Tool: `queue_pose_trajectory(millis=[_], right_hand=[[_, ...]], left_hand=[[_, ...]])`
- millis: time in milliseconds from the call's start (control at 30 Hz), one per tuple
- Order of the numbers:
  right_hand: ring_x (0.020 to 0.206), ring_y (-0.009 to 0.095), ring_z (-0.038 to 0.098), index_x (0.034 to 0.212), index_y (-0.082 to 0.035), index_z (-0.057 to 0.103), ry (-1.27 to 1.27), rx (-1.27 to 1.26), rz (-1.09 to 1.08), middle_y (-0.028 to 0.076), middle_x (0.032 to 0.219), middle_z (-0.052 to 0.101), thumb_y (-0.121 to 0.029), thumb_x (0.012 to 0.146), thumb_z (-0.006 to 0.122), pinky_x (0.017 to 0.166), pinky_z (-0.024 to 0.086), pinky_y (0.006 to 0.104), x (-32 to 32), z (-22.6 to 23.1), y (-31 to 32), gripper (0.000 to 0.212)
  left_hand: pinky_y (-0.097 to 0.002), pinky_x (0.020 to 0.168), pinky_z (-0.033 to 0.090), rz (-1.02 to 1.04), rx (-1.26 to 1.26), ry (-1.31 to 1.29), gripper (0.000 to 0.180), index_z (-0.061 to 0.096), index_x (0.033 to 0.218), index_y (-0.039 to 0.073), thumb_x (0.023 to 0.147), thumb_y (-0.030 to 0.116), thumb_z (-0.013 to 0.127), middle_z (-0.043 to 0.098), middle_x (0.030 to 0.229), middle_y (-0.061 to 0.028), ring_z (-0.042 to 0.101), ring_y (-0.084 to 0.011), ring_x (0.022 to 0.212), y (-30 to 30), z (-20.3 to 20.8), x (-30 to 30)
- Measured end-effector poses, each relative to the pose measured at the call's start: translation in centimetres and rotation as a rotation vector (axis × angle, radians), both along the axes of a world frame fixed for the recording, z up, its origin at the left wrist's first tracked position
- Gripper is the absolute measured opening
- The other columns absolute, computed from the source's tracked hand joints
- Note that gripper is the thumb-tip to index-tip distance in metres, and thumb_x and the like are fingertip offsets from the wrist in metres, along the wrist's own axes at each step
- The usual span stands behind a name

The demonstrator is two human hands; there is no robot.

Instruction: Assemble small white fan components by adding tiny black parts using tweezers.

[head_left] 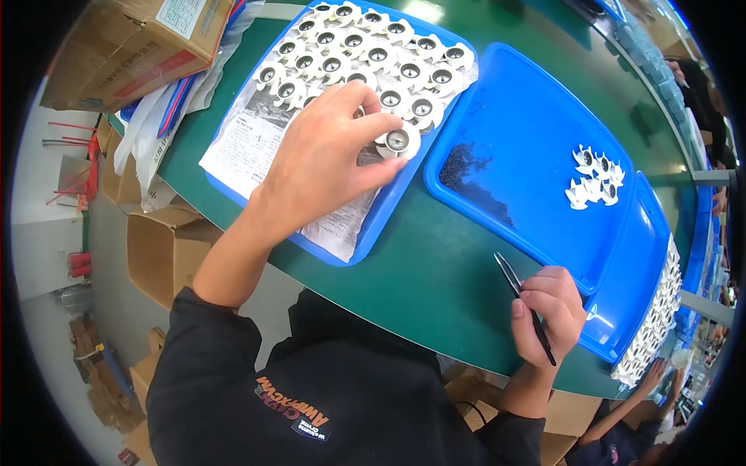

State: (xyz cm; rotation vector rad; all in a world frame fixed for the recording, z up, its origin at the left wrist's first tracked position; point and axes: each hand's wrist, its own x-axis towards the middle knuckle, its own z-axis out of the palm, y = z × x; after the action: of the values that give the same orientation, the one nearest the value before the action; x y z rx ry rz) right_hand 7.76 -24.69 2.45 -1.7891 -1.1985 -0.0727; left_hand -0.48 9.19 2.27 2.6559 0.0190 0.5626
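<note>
My left hand point(322, 147) pinches a small white fan impeller point(399, 140) with a dark hub between thumb and fingers. It is over the right side of a blue tray point(365, 237) lined with printed paper point(245, 147). Rows of similar white impellers point(332, 64) stand on that paper, hubs facing up, and my hand hides some of them. In my right hand point(552, 311) is a pair of dark tweezers point(509, 273), held like a pen over the green table, tips pointing up and left.
A second blue tray point(536, 116) holds many tiny black pieces point(465, 171) and several loose impellers point(596, 177). Another blue tray point(622, 287) overlaps its right side, beside more impellers point(653, 318). A cardboard box point(128, 58) stands at far left. Another person's hand point(653, 374) shows at lower right.
</note>
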Motion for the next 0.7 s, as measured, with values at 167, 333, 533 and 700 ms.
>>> queue_pose_trajectory(millis=[167, 333, 533, 700], right_hand=[[0.075, 0.03, 0.066, 0.091, -0.001, 0.069, -0.056, -0.026, -0.017, 0.013, 0.085, 0.071, 0.008, 0.072, 0.08, 0.067, 0.053, 0.0373, 0.4, 0.0, -0.3, 0.023], [0.075, 0.03, 0.065, 0.089, 0.0, 0.068, -0.056, -0.024, -0.051, 0.013, 0.084, 0.071, 0.008, 0.071, 0.08, 0.067, 0.052, 0.0377, 0.8, -0.1, -0.6, 0.023], [0.075, 0.031, 0.065, 0.088, 0.0, 0.068, -0.083, -0.063, -0.085, 0.013, 0.084, 0.07, 0.009, 0.071, 0.079, 0.068, 0.052, 0.0385, 1.1, 0.4, -0.8, 0.023], [0.075, 0.031, 0.065, 0.088, 0.0, 0.068, -0.097, -0.07, -0.11, 0.013, 0.084, 0.07, 0.008, 0.071, 0.079, 0.068, 0.052, 0.0388, 1.3, 0.7, -1.3, 0.022]], left_hand=[[-0.0393, 0.083, 0.053, 0.042, 0.053, 0.039, 0.03, 0.076, 0.106, 0.004, 0.08, 0.014, 0.088, 0.063, 0.101, -0.0092, 0.064, -0.0284, 0.096, 0.5, -0.3, 0.0], [-0.041, 0.083, 0.053, 0.051, 0.112, 0.048, 0.027, 0.073, 0.101, 0.003, 0.08, 0.012, 0.085, 0.062, 0.101, -0.0112, 0.063, -0.0307, 0.097, 0.5, 0.0, 0.2], [-0.0432, 0.085, 0.055, 0.076, 0.121, 0.083, 0.028, 0.071, 0.1, 0.004, 0.078, 0.015, 0.084, 0.061, 0.102, -0.0112, 0.064, -0.0313, 0.097, 0.7, 0.0, 0.4], [-0.0434, 0.086, 0.054, 0.079, 0.079, 0.102, 0.029, 0.071, 0.102, 0.004, 0.079, 0.015, 0.085, 0.061, 0.101, -0.0115, 0.064, -0.0319, 0.097, 0.4, 0.0, 0.5]])
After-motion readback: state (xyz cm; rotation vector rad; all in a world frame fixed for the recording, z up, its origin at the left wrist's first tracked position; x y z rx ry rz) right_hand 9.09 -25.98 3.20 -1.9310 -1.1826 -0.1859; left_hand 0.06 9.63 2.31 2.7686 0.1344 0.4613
